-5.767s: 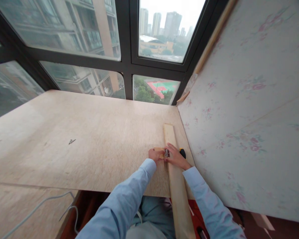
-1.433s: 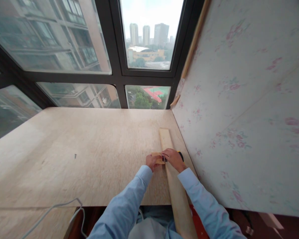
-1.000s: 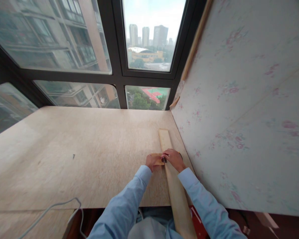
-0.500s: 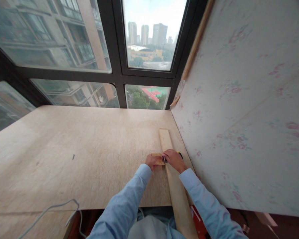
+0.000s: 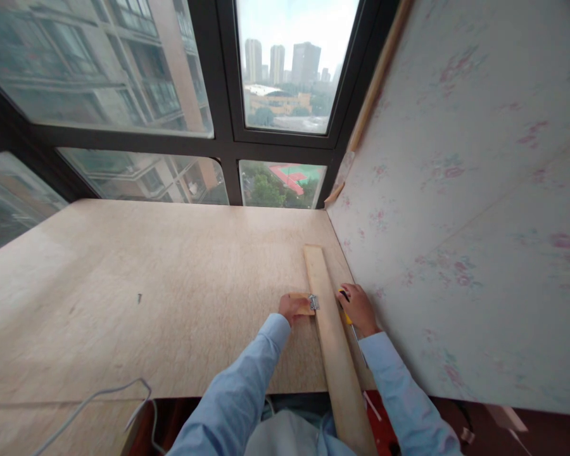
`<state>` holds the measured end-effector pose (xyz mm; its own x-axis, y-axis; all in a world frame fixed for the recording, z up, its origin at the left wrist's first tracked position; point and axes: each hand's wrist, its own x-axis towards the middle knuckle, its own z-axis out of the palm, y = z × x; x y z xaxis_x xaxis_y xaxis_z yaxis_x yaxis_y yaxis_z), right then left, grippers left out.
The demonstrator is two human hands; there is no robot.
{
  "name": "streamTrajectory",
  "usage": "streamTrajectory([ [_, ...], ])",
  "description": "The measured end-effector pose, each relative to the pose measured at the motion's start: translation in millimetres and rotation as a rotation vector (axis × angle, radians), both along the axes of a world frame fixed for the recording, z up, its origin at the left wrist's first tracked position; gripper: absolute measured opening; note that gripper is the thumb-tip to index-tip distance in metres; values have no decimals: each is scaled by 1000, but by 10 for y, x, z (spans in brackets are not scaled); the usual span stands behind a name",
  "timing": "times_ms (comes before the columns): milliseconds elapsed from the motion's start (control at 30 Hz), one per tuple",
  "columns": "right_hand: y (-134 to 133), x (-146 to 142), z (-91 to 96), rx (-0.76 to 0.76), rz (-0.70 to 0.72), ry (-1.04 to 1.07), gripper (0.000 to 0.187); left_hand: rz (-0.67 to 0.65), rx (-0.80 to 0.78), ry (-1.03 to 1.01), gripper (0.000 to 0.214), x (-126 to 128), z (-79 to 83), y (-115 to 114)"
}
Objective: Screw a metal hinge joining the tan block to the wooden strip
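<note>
A long pale wooden board (image 5: pixel 331 342) lies over the worktop and runs past its front edge. My left hand (image 5: pixel 292 307) is closed on a small wooden block (image 5: pixel 300 296), whose right end meets the long board's left side. A small silver metal hinge (image 5: pixel 314 302) sits where the block and the board meet. To the right of the board, my right hand (image 5: pixel 360 307) is closed round a screwdriver (image 5: pixel 348 316) with a yellow and black handle. Its thin shaft points back toward me, under the wrist.
A small screw (image 5: pixel 139 297) lies on the wooden worktop (image 5: pixel 180 266), left of centre. A grey cable (image 5: pixel 99 394) curls over its front left edge. The flowered wall (image 5: pixel 456 221) rises close to my right hand. Dark-framed windows (image 5: pixel 225 145) stand behind the worktop.
My right hand has left the hinge and moved right, off the board, taking hold of the screwdriver beside the wall. The hinge now shows uncovered. My left hand stays with the block.
</note>
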<state>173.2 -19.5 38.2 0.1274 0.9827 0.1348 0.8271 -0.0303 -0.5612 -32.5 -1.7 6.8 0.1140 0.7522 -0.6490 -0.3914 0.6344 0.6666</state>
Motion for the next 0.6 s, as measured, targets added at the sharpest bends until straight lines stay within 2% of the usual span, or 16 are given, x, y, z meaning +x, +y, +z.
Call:
streamTrajectory([
  [133,-42,111,-119,-65,-65,80,24,-12,7,25,29,-3,31,2],
  [267,-70,119,-115,-96,-87,197,13,-26,2,43,27,-8,57,8],
  [400,-75,153,-11,-93,-101,375,19,-33,4,54,26,-14,71,1],
  [600,-79,253,257,-62,-83,738,44,-23,4,78,24,1,101,-7],
])
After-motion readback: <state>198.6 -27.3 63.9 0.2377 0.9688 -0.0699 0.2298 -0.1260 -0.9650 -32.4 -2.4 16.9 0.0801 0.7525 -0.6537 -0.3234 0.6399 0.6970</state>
